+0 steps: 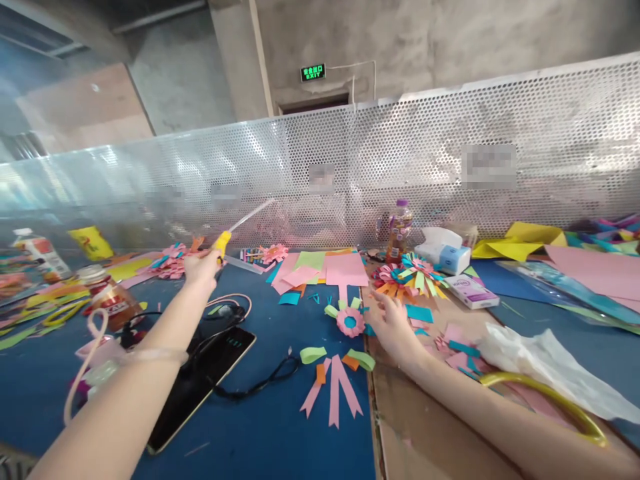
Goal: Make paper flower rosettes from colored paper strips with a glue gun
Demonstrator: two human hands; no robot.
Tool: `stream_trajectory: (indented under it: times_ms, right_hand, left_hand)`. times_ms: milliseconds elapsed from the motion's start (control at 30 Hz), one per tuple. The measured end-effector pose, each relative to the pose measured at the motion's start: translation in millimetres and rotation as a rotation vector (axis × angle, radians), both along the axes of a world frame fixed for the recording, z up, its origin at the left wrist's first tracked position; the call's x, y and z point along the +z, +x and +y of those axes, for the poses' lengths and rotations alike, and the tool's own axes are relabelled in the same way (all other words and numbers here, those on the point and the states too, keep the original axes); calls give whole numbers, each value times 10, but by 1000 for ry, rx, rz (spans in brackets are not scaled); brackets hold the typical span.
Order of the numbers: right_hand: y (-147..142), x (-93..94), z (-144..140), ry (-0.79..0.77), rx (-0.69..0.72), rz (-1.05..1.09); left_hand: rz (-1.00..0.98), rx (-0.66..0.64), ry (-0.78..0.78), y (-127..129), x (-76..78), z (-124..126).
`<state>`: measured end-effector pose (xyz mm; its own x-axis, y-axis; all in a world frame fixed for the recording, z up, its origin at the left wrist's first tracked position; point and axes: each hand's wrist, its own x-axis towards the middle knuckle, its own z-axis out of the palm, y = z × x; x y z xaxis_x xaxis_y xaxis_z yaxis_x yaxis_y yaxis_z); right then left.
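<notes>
My left hand (pixel 201 268) reaches out over the blue table and is closed around a yellow-handled tool (pixel 223 241). A long, pale, narrow piece slants up from its handle; whether it is a blade or a rod I cannot tell. My right hand (pixel 393 327) is stretched out, fingers apart, just right of a pink paper rosette (pixel 350 322) with a blue centre. Contact with the rosette is unclear. Nearer me lies a fan of pink paper strips (pixel 335 393) with green loops. Pink paper sheets (pixel 345 269) lie beyond the rosette.
A phone (pixel 205 393) and a black cable (pixel 260 385) lie by my left forearm. Left stands a brown-filled jar (pixel 113 300). Colourful paper flowers (pixel 415 275), a juice bottle (pixel 400 230) and a tissue pack (pixel 443 250) are at back right. A perforated metal panel (pixel 330 147) borders the table.
</notes>
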<state>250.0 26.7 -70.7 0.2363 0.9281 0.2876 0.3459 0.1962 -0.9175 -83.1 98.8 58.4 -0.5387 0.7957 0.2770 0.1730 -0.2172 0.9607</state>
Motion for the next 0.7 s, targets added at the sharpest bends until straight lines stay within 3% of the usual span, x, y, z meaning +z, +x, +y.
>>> stream_trajectory:
  times_ms: [67, 133, 233, 333, 400, 533, 600, 700]
  right_hand:
    - [14, 114, -37, 85, 18, -60]
    - [-20, 289, -99, 21, 226, 6]
    - [-167, 555, -161, -205, 405, 252]
    - [-381, 703, -125, -295, 563, 527]
    - [-513, 721, -73, -317, 634, 699]
    - [-600, 631, -52, -278, 421, 880]
    - [-536, 571, -112, -248, 389, 856]
    - [-376, 520, -264, -265, 315, 776]
  left_hand:
    - [-134, -82, -25, 285, 17, -69]
    - [-226, -182, -52, 629, -54, -196]
    - [-290, -285, -64, 1179, -315, -453]
    - [-325, -426, 18, 1624, -621, -711]
    - [-196, -444, 70, 1801, -761, -849]
    - [84, -649, 97, 1816, -808, -986]
    - [177, -752, 4, 1675, -757, -987]
    - [426, -788, -165, 1372, -670, -955]
